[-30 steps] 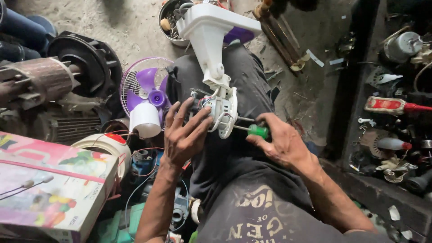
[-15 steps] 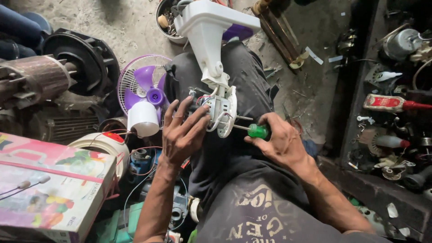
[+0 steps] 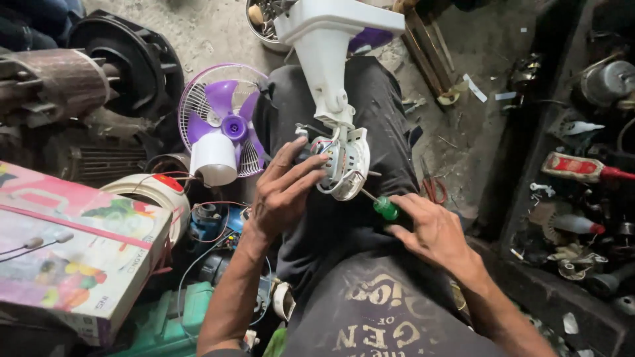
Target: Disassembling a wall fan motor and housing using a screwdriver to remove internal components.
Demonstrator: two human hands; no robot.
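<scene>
A white fan stand [image 3: 327,63] with an open motor housing [image 3: 347,162] and loose wires lies across my lap. My left hand [image 3: 281,195] grips the housing's left side, fingers spread over the motor. My right hand [image 3: 430,228] holds a green-handled screwdriver [image 3: 383,208], whose shaft points up-left into the housing's lower right edge.
A small purple-bladed fan [image 3: 221,125] stands left of my knee. A pink cardboard box [image 3: 73,244], a white round appliance [image 3: 155,195] and dark electric motors [image 3: 73,79] crowd the left. A shelf of tools and parts [image 3: 575,198] runs along the right.
The view has shifted slightly. My hands stay on the housing and the screwdriver, whose handle has dropped a little lower and right.
</scene>
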